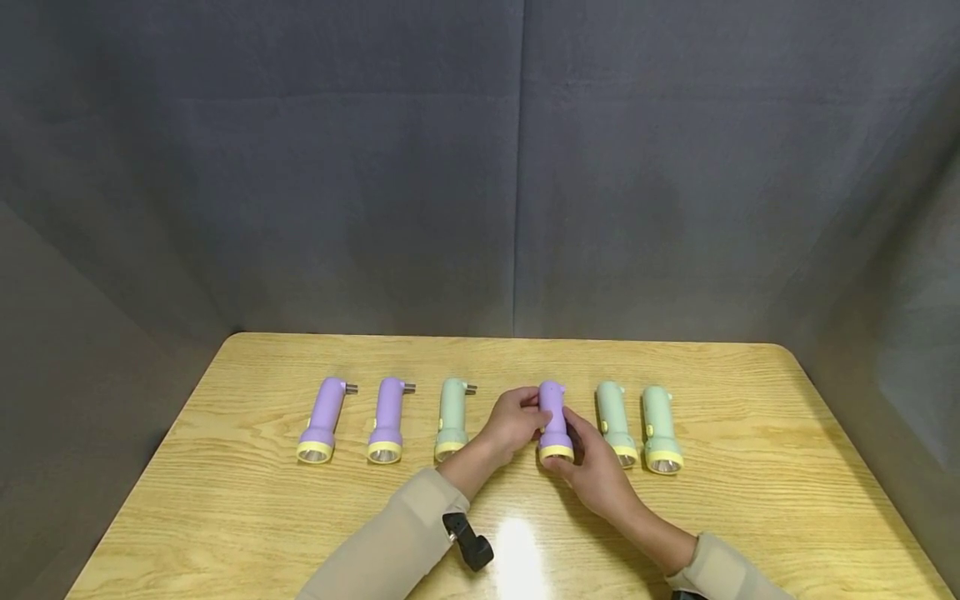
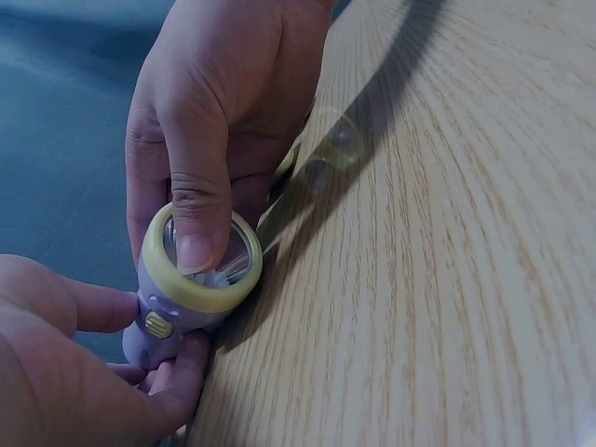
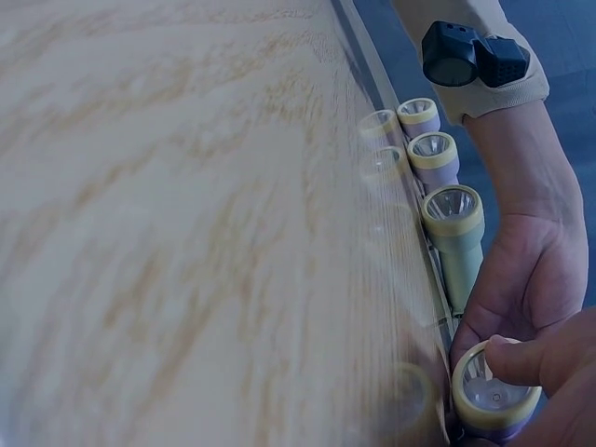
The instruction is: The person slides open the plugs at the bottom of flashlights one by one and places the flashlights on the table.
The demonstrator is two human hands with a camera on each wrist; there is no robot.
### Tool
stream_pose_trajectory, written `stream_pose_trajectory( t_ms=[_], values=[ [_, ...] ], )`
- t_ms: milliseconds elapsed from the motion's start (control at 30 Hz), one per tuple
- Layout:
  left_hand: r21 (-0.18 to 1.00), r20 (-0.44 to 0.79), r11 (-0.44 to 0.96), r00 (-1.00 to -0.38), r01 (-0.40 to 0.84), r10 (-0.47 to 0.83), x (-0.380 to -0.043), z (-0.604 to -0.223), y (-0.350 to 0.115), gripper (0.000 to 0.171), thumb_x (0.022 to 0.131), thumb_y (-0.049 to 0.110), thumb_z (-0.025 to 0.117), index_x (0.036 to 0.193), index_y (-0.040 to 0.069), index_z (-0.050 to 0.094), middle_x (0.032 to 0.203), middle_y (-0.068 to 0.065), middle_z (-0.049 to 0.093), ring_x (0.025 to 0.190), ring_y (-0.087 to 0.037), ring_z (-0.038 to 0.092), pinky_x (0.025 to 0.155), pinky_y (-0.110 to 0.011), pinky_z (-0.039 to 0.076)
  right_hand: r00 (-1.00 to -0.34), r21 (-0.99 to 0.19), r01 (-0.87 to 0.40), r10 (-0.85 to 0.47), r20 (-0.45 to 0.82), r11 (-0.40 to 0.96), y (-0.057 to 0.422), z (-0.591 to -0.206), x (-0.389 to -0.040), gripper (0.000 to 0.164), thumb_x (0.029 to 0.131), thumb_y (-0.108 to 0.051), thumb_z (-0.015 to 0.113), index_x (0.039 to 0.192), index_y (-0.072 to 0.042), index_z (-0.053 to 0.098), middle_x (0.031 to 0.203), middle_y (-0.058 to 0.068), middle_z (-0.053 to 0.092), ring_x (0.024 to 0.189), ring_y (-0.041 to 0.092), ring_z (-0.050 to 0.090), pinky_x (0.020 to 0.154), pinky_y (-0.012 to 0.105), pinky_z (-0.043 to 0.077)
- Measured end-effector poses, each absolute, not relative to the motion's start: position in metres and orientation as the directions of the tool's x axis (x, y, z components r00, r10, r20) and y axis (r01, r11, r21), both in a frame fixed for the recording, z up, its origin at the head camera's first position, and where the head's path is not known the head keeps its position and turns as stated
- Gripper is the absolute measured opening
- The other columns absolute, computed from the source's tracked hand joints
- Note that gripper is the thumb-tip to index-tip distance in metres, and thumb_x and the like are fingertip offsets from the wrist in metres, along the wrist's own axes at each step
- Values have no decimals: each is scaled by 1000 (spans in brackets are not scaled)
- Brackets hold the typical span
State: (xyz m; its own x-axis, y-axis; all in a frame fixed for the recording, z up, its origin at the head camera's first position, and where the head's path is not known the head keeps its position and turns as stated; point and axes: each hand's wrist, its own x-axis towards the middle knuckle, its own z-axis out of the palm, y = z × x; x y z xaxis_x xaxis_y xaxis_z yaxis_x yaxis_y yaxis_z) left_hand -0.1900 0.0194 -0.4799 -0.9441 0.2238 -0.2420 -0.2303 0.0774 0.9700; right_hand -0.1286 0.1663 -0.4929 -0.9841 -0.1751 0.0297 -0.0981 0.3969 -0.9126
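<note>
Both hands are on a purple flashlight (image 1: 553, 408) with a yellow rim, its lens end toward the person. My left hand (image 1: 512, 423) pinches the body from the left side, near the tail; in the left wrist view its fingertips sit beside and below the yellow switch (image 2: 158, 324). My right hand (image 1: 600, 475) grips the head from the right. The right thumb (image 2: 198, 228) lies over the clear lens, and the other right fingers are partly hidden behind the flashlight. A green flashlight (image 1: 453, 408) lies just left of the left hand.
Two purple flashlights, one at far left (image 1: 326, 408) and one beside it (image 1: 389, 408), lie in the row with metal prongs out. Two green flashlights, one nearer (image 1: 611, 404) and one farther right (image 1: 658, 417), lie beyond the right hand. A grey curtain (image 1: 375, 208) surrounds the wooden table (image 1: 247, 500).
</note>
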Motion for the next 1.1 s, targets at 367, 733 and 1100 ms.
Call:
stream_pose_trajectory(
  t_ms=[367, 733, 1100],
  values=[
    [973, -230, 38, -943, -228, 242, -185, -473, 17, 53, 98, -4, 62, 147, -11, 43, 133, -24, 58, 120, -35, 61, 87, -39, 58, -985, -916, -94, -172, 29, 389, 167, -488, -128, 79, 91, 6, 72, 155, 10, 26, 155, 32, 35, 142, 42, 39, 111, 44, 42],
    [976, -210, 1, -946, -217, 245, -181, -460, 15, 51, 98, -4, 62, 145, -10, 46, 134, -23, 57, 123, -36, 60, 87, -38, 59, -982, -924, -107, -182, 42, 367, 168, -474, -123, 79, 91, 3, 73, 155, 9, 27, 157, 30, 35, 143, 42, 39, 109, 45, 44],
    [977, -204, -12, -950, -212, 235, -177, -455, 10, 53, 97, -3, 64, 147, -6, 47, 137, -20, 55, 124, -35, 59, 95, -42, 56, -982, -939, -101, -184, 41, 329, 166, -469, -121, 80, 90, 4, 74, 156, 6, 29, 160, 25, 32, 145, 38, 36, 108, 38, 45]
  ],
)
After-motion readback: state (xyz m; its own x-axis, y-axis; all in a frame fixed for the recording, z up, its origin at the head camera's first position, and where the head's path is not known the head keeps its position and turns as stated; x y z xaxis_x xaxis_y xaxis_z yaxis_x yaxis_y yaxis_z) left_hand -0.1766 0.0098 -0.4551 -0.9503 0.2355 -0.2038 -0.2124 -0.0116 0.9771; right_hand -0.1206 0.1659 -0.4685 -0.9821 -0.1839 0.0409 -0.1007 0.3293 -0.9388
